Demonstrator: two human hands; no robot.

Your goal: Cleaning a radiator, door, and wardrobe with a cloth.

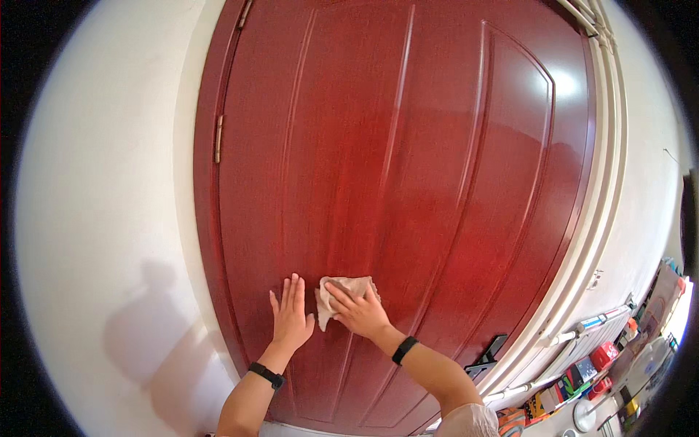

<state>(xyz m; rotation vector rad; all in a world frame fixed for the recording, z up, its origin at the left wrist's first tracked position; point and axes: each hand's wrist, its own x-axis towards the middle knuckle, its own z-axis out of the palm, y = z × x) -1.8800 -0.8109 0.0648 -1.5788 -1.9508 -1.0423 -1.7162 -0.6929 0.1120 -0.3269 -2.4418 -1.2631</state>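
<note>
A dark red panelled door [349, 164] fills the middle of the view. My right hand [360, 314] presses a light beige cloth [349, 284] against the lower part of the door, with fingers spread over it; part of the cloth hangs down at its left corner. Just left of the cloth, my left hand [292, 319] rests palm-on against the door surface, fingers pointing up, holding nothing. Each wrist carries a black band. The black door handle [487, 355] is at the lower right, away from both hands.
A white wall [104, 164] bearing a shadow stands on the left, beside the hinged door frame [210, 218]. Pale pipes [611, 164] run along the right side. Several boxes, including a red one [604, 356], and a white radiator [579, 341] are at the lower right.
</note>
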